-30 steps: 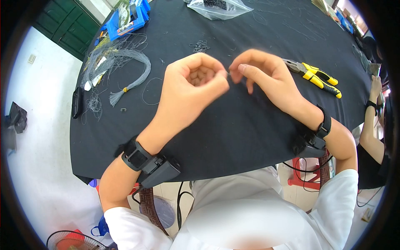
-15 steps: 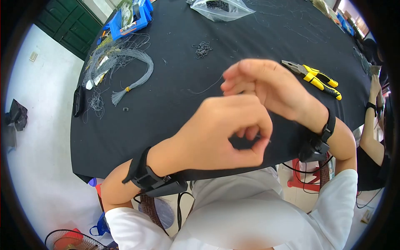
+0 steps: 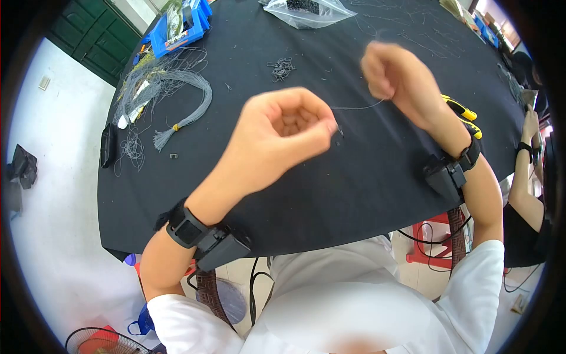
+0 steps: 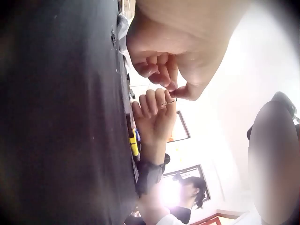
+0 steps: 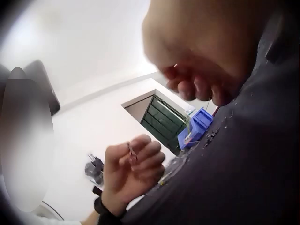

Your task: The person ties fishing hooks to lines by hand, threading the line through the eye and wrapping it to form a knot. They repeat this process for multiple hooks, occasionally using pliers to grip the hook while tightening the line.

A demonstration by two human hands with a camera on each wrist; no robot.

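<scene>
In the head view my left hand (image 3: 274, 133) is raised over the black cloth, its thumb and forefinger pinching a small dark metal piece (image 3: 341, 132). That piece shows as a slim, shiny shape by the left fingers in the right wrist view, too small to name. A thin fishing line (image 3: 359, 108) runs from near the left fingertips to my right hand (image 3: 404, 85). The right hand, slightly blurred, is held higher and farther right, with its fingers curled around the line's end. Partly behind that forearm lie yellow-and-black pliers (image 3: 463, 109).
A tied bundle of grey line (image 3: 203, 97) and tangled strands lie at the left. Small dark metal pieces form a pile (image 3: 282, 69) beyond my left hand. Farther back are a clear plastic bag (image 3: 309, 15) and a blue bin (image 3: 183, 41). Another person's arm (image 3: 525, 159) is at the right.
My left hand crossed in front of my right hand, then came back left. The right hand has moved up and right, over the pliers' head, and the line now stretches between both hands.
</scene>
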